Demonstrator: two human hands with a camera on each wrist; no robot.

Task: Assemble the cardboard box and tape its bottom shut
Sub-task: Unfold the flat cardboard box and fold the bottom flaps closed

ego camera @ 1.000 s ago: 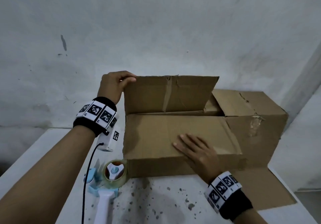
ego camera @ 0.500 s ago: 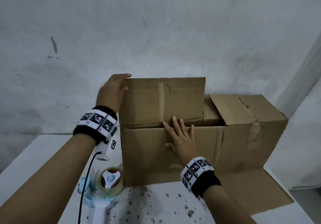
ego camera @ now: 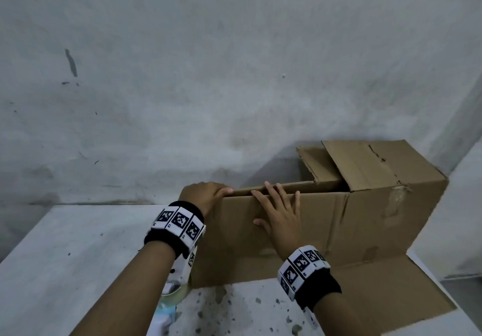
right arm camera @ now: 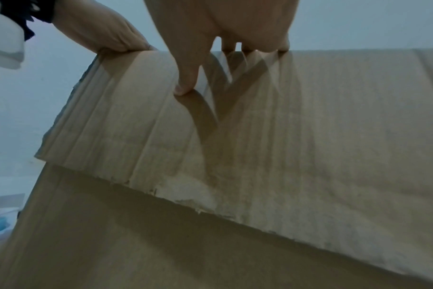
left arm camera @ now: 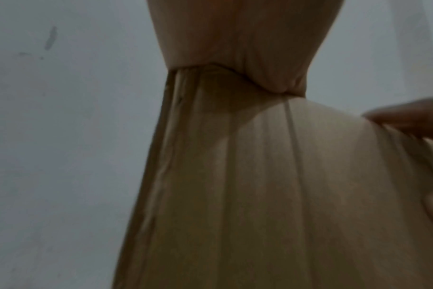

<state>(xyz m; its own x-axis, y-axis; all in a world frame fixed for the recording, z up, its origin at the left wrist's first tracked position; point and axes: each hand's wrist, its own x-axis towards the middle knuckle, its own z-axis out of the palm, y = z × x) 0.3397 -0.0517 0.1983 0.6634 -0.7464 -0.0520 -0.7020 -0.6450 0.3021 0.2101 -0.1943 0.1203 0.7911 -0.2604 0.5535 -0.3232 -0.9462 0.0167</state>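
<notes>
A brown cardboard box (ego camera: 391, 205) lies on the white table (ego camera: 65, 257), right of centre. At its left end the near long flap (ego camera: 234, 244) stands up. My right hand (ego camera: 281, 218) lies flat on that flap with fingers spread, tips at its top edge. My left hand (ego camera: 206, 194) grips the flap's top left corner, fingers curled over the edge. The far flap shows only as a thin edge behind. In the right wrist view my right hand (right arm camera: 223, 25) presses the flap (right arm camera: 309, 127) and my left hand (right arm camera: 99, 33) holds its corner. The left wrist view shows the flap (left arm camera: 260, 195) close up.
A tape dispenser (ego camera: 173, 292) with a clear roll lies by the box's near left corner, mostly hidden under my left forearm. Another box flap (ego camera: 378, 291) lies flat on the table at the right. A grey wall (ego camera: 234, 74) stands right behind.
The upright far flap has come down behind the near flap. My right hand slid up the near flap to its top edge. My left hand stayed on the top left corner and came lower.
</notes>
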